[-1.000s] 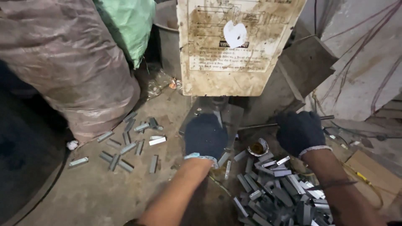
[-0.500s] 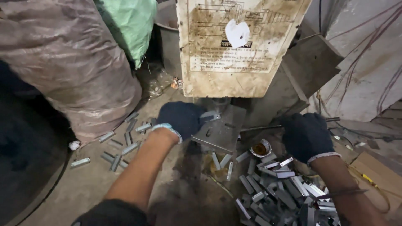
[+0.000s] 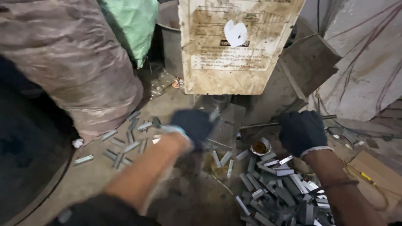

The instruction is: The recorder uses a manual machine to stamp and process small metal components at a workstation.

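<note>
Under left hand [image 3: 193, 125], metal piece [image 3: 215, 114] upright-tilted.

At your twelve o'clock hangs a stained, beige rectangular label [image 3: 234, 44] with a white scrap [image 3: 235, 32]. At four o'clock lies a brown carton [image 3: 379, 175].

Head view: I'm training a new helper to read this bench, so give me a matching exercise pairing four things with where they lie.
Things:
1. Left hand
2. Right hand
3. Metal pieces pile
4. Green sack

Places:
A. Top, left of the machine's stained panel
B. On the rod at right, above the pile
C. Lower right of the bench
D. Centre, at the block under the machine

Pairs: 1-D, 2-B, 3-C, 4-A
</note>
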